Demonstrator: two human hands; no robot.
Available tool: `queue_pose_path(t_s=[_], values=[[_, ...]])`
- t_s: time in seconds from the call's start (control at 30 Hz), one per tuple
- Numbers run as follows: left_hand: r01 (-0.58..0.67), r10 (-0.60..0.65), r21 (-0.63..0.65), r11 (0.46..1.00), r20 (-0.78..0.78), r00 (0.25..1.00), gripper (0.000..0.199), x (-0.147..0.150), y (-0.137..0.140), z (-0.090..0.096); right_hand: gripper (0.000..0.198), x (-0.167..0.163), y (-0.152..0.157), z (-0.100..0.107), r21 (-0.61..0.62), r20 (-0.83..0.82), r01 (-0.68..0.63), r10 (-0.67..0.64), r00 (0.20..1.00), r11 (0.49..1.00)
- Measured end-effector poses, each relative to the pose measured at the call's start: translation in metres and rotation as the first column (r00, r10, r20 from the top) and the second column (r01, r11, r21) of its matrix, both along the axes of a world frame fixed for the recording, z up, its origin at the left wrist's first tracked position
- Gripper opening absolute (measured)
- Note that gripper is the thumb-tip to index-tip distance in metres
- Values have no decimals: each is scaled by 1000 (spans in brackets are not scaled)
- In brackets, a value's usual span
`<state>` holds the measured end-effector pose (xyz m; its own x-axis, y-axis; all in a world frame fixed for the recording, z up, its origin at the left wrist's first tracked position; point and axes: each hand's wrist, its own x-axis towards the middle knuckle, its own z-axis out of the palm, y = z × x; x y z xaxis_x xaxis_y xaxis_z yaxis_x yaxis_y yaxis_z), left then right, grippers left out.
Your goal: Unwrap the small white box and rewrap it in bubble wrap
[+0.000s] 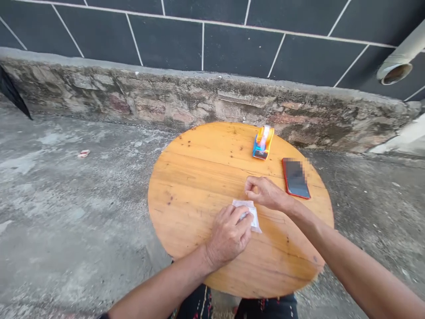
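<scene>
My left hand (230,234) rests on the round wooden table with its fingers bent over a small flat white packet (255,224). A pale, see-through wrapping sticks out past the fingers, and the hand covers part of the packet. Just beyond it, to the right, my right hand (266,193) hovers close over the tabletop. Its thumb and forefinger curl together in a pinch; whether something thin is between them I cannot make out. Farther back on the table stands an orange and blue tape dispenser (263,142) with a roll of tape.
A dark-screened phone with a red edge (296,178) lies right of my right hand on the round wooden table (186,177). Behind the table runs a low stone ledge (149,99) under a dark tiled wall (166,42). A pipe (398,66) juts out at upper right.
</scene>
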<state>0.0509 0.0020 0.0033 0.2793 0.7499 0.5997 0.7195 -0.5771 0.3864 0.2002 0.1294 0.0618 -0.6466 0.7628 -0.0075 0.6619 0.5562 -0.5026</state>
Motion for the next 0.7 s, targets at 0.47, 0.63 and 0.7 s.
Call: queue_pose_path(t_s=[0.47,0.63,0.7], values=[[-29,28,47,998,12,1000,19,3,-1,-6,22,10,-30,9,-12,-191,-100,96,977,995],[-55,52,67,996,44,998,20,4,-1,-6,25,13,-46,5,114,-197,-95,116,973,989],[-51,47,68,996,60,997,20,4,-1,-6,28,14,-50,1,183,-204,-104,141,969,978]])
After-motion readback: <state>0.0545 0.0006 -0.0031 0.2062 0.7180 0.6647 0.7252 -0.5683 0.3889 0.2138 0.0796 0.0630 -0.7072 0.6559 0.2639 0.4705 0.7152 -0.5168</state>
